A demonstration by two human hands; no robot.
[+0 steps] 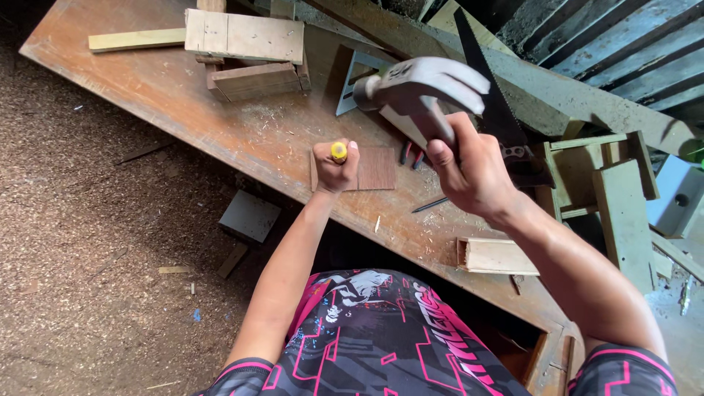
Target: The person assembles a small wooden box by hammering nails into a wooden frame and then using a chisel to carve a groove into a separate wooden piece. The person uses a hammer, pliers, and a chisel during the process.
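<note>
Here the left hand [334, 167] is clenched around a yellow-capped tool [339, 152] stood upright on a small board [375, 168], which lies near the desk's [183, 103] front edge. The right hand [469, 172] grips a hammer [418, 88] raised above, head pointing left, handle running down-right. A saw [490, 95] lies behind, with wood blocks [246, 55] well apart.

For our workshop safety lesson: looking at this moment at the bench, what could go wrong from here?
1. The raised hammer in the right hand may glance off the yellow-capped tool and strike the left hand gripping it.
2. The small wooden panel appears unclamped, so it could shift.
3. The handsaw lies close behind the swing.
</note>
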